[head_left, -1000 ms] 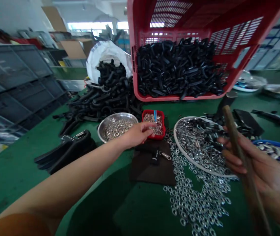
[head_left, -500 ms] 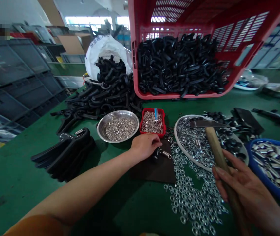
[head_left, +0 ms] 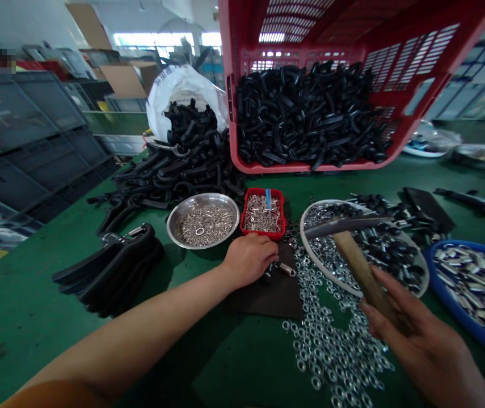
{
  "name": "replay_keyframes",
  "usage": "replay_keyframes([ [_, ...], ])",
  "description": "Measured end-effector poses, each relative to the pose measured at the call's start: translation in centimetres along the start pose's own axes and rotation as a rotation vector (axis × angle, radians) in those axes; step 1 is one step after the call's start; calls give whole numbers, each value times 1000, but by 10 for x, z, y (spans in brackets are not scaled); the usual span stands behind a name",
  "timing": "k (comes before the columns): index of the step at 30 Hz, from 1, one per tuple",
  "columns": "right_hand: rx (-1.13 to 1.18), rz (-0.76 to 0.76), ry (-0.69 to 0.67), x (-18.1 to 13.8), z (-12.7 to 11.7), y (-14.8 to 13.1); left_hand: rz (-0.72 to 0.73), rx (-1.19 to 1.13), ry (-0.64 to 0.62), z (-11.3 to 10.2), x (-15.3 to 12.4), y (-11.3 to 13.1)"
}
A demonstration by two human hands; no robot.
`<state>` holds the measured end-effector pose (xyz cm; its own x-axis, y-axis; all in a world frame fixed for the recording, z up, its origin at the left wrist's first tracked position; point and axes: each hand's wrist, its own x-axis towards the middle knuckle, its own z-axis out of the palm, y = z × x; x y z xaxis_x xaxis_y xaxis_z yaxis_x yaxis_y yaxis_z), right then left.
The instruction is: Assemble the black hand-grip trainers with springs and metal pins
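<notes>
In my right hand (head_left: 416, 334) is a hammer (head_left: 363, 272), gripped by its wooden handle. Its dark metal head hangs over the white round tray (head_left: 304, 232). My left hand (head_left: 251, 258) rests over a dark square pad (head_left: 268, 303), fingers pinched together and pointing down. What they pinch is hidden. Beneath the fingertips, a small black part (head_left: 268, 275) shows only in part. A coil spring (head_left: 287, 269) lies on the pad just right of it. Right behind this hand stands a red box (head_left: 285, 221) of small metal pins.
Loose metal rings (head_left: 331, 351) cover the table right of the pad. A steel bowl (head_left: 174, 235) of tiny parts stands left. Black handles (head_left: 114, 266) are stacked beyond it. A red crate (head_left: 310, 168) of black parts looms behind; a blue tray (head_left: 442, 300) sits right.
The hammer has swung left and its head has tilted, with my right hand slightly lower. My left hand stays over the pad, its fingers a little lower.
</notes>
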<state>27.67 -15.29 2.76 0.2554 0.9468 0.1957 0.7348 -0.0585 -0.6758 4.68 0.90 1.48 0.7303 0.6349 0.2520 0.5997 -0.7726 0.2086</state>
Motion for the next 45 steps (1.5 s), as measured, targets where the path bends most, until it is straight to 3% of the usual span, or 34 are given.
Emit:
replay_keyframes([
  [3,-215,-286,-1,-4,3,-6,-15,-42,11,-3,-5,-5],
  [5,-282,-391,-27,-4,9,-10,21,-81,-9,-8,-10,-11],
  [9,-379,-417,-138,2,21,-14,81,-134,-102,-8,-21,-21],
  [12,-402,-416,-183,10,18,-22,-2,-142,-83,2,-25,-21],
  [14,-395,-443,-121,13,12,-32,-73,-128,-52,8,-25,-18],
  [17,-391,-488,97,12,9,-43,-138,-88,-27,12,-24,-15],
  [19,-401,-513,79,11,15,-42,-156,-76,-18,12,-23,-14],
  [23,-394,-436,-207,16,23,-33,-174,-86,-19,11,-23,-15],
  [28,-341,-179,-102,30,0,-24,-188,-75,-32,8,-25,-9],
  [33,-468,45,-145,72,-38,46,-323,-269,-10,-4,-26,0],
  [36,-535,79,-164,105,-46,80,-414,-464,98,-17,-23,3],
  [38,-567,-23,-60,115,-37,73,-422,-527,173,-25,-18,6],
  [40,-443,-137,74,112,-15,40,-416,-546,207,-28,-12,12],
  [41,-268,-122,71,107,1,18,-409,-539,215,-28,-9,16],
  [45,753,309,-145,91,67,-61,-302,-409,202,-23,5,25],
])
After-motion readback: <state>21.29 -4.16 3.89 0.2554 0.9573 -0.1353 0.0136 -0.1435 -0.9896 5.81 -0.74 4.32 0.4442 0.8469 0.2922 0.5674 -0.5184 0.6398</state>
